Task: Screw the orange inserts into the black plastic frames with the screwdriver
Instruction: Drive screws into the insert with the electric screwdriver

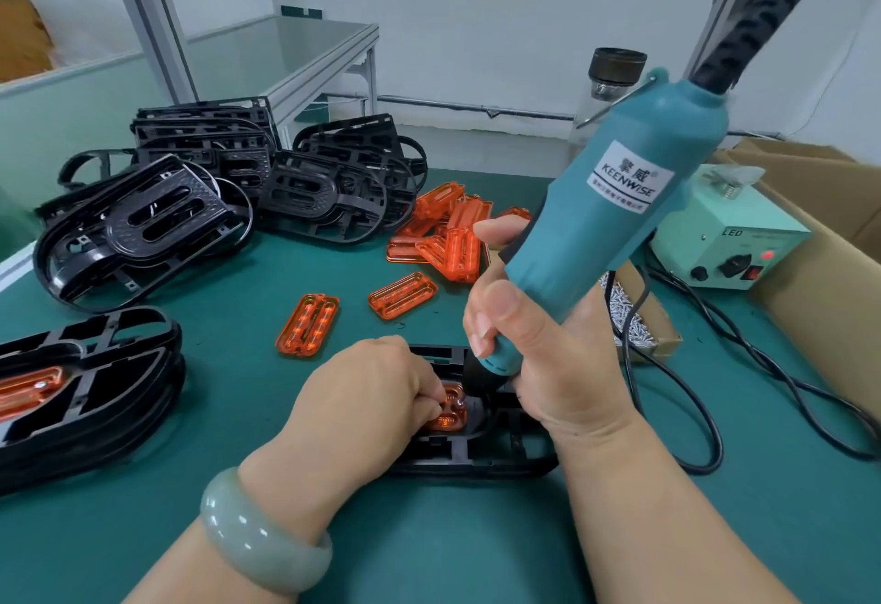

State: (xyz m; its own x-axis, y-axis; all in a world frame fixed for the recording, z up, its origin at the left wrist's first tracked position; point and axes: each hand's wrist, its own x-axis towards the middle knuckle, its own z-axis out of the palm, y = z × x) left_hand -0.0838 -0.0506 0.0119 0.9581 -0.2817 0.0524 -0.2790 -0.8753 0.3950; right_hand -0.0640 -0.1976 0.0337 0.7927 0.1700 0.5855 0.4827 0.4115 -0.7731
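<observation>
- One black frame (476, 460) lies on the green table (429, 546) close to the person, with an orange insert (448, 413) seated in it.
- The left hand (376, 384) has its fingers curled down, pinching at the insert's edge to steady it (a screw may sit under the fingertips; too small to tell).
- The right hand (524, 346) has its fingers wrapped round the teal screwdriver (619, 203), whose tip meets the insert, so a screw is probably being driven.
- Seemingly done: the stack of frames (86, 389) at the left, the top one carrying an insert.
- Left to do: the pile of empty frames (229, 184) and the loose inserts (443, 227) behind, so most of the job remains.
- Screws (629, 317) wait in a box behind the right hand.
</observation>
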